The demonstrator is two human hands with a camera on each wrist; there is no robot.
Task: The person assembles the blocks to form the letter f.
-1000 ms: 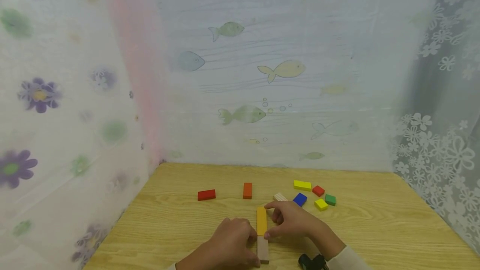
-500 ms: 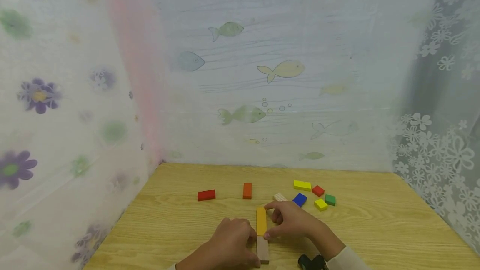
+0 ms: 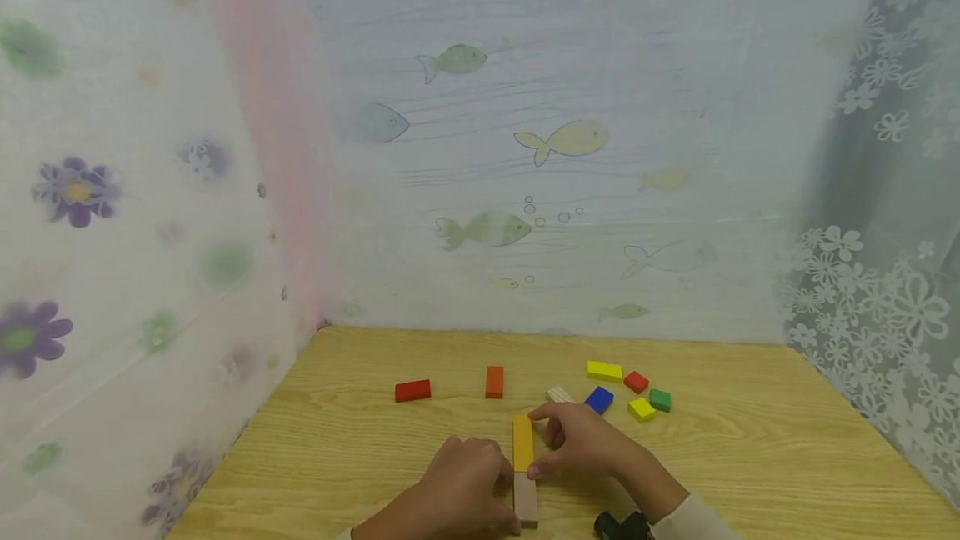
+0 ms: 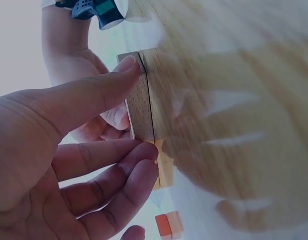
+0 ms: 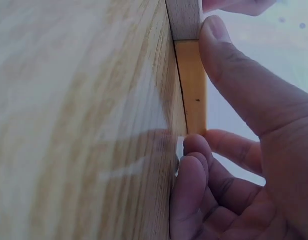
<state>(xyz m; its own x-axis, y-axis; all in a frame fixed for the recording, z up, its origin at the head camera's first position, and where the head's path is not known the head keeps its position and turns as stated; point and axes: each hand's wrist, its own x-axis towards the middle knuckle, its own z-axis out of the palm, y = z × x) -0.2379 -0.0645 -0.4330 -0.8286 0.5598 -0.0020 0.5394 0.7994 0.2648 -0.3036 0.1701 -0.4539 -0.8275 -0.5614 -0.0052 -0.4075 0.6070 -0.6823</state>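
Note:
A plain wooden block and a yellow-orange block lie flat on the table, end to end in one line. My left hand holds the plain block lengthwise; in the left wrist view its thumb is at the near end and its fingertips are by the joint between the blocks. With my right hand I grip the yellow-orange block. In the right wrist view, that thumb touches near the joint and the curled fingers are at the block's far end.
Beyond the hands lie a red block, an orange block, a ridged wooden piece and a blue block. Further right are yellow blocks, a small red block and a green block. Patterned curtains surround the table.

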